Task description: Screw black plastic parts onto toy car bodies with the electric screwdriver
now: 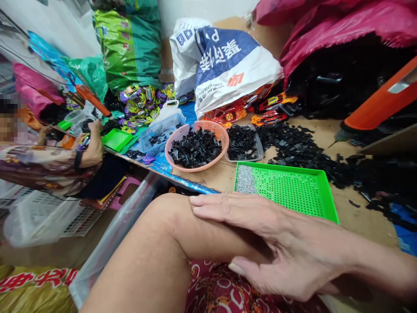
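My right hand reaches in from the right and lies across my bent left forearm. Its fingers are stretched out flat near the elbow, and the thumb points down along the near side. No object is in it. The forearm passes beneath this hand, and my left hand is hidden. Just beyond my right hand lies a green perforated tray, with many small silvery metal pieces heaped at its left end. Behind it stand an orange basket and a clear plastic box, both filled with small black parts.
Loose black parts spread over the table's right side. An orange power screwdriver hangs there. Behind stand a white sack, a green sack and orange toy-car bodies. At left, a co-worker's hand works near another green tray.
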A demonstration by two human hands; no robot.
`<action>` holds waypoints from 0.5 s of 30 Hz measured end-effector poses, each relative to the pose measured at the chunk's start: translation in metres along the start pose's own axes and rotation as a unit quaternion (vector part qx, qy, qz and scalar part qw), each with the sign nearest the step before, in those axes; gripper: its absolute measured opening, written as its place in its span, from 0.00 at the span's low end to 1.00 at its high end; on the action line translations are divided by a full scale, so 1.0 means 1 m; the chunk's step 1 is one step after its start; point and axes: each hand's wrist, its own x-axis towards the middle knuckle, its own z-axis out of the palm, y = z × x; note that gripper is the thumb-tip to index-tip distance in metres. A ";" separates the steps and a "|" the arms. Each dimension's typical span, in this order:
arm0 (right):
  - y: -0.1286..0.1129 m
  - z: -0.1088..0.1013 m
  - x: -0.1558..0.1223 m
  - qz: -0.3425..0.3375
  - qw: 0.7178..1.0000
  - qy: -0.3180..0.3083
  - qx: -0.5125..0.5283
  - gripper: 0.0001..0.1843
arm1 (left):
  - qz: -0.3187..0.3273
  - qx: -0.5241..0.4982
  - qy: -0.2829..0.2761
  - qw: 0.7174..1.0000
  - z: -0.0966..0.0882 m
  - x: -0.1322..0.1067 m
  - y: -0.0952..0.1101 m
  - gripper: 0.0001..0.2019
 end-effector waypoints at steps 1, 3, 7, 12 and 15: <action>0.001 0.002 0.006 -0.004 1.000 -0.008 0.012 0.38 | -0.043 0.001 0.039 0.998 -0.010 0.003 0.008 0.39; 0.004 0.006 0.017 -0.017 0.999 -0.018 0.033 0.40 | -0.084 -0.019 0.101 0.991 -0.034 0.010 0.024 0.40; 0.011 0.013 0.028 -0.061 0.996 -0.003 0.061 0.39 | -0.079 -0.077 0.118 0.987 -0.073 0.023 0.042 0.40; 0.013 0.008 0.019 -0.047 0.997 0.040 0.045 0.29 | -0.015 -0.074 -0.019 0.997 -0.065 0.025 0.040 0.37; 0.014 0.002 0.013 -0.034 0.997 0.058 0.037 0.23 | 0.037 -0.029 -0.136 0.990 -0.040 0.024 0.030 0.32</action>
